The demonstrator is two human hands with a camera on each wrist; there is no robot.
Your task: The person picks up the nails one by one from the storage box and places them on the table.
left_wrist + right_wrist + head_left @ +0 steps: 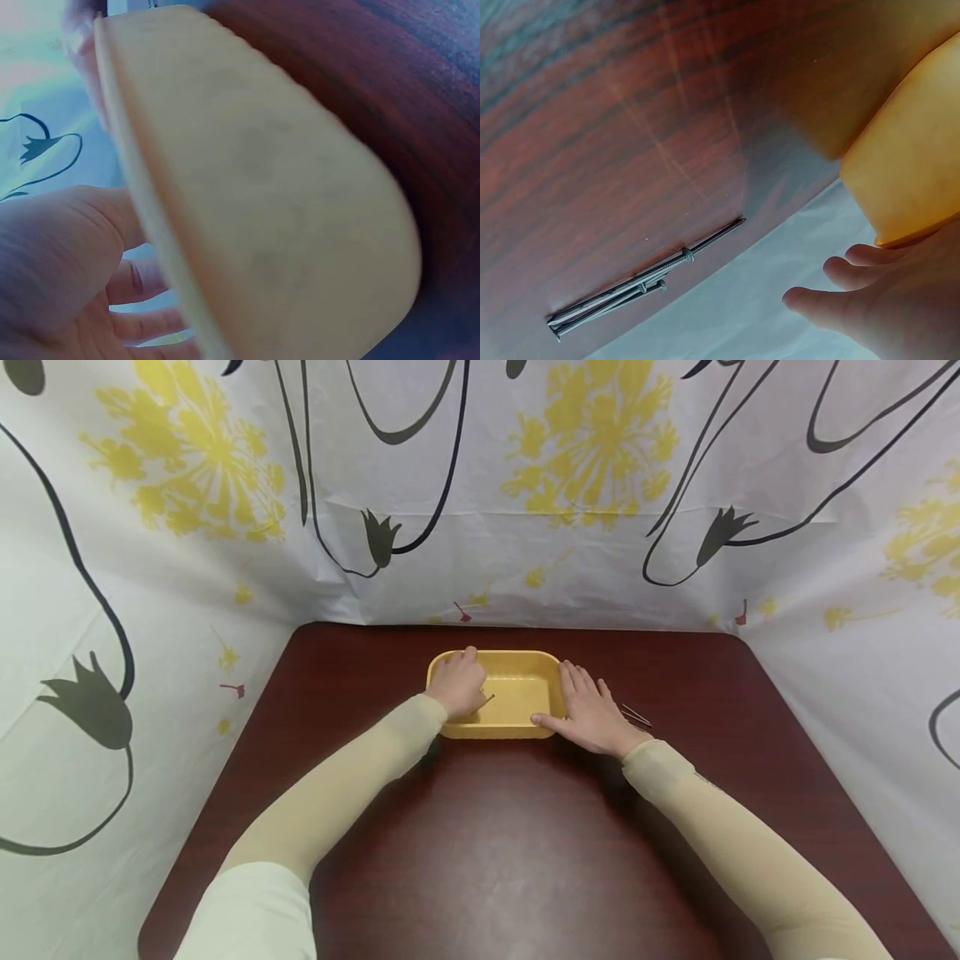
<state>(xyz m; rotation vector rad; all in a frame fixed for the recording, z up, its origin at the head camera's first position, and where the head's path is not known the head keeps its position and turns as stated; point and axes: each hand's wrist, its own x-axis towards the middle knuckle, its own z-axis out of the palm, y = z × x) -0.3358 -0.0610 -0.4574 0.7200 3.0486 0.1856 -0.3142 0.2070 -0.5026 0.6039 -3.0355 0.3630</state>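
Note:
A yellow rectangular tray [517, 728] stands near the far side of the dark red table. My left hand [459, 685] reaches over its left end, fingers curled down inside and gripping a thin dark nail [491, 697] whose end sticks out beside the hand. In the left wrist view the tray's outer wall [262, 165] hides the fingertips. My right hand [596, 714] rests on the right rim with fingers extended and thumb over the near corner. Several grey nails [630, 292] lie in a bundle on the table, just right of that hand.
White cloth [480, 568] with yellow flowers and dark stems hangs behind the table and along both sides. The bare wooden tabletop [510, 843] stretches from the tray toward me, between my sleeved forearms.

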